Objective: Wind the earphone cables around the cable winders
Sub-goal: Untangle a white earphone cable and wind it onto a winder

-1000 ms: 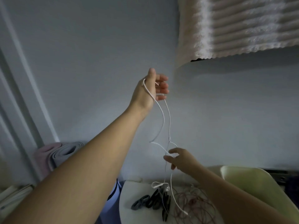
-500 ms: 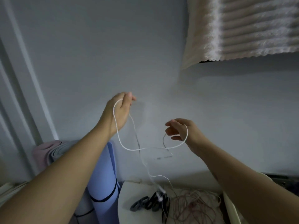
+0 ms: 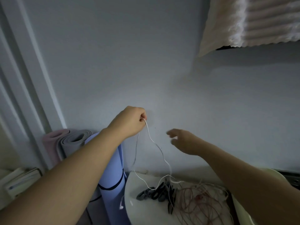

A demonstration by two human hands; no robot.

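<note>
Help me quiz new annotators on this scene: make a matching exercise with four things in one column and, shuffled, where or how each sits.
Things:
1. white earphone cable
2. black cable winders
3. reddish cable
4. blue mat

States:
a. stands rolled beside the table
b. lies tangled on the table
c. hangs from the left hand
d. lie clustered on the table

Pairs: 1-c, 2-d, 3-b, 4-a.
</note>
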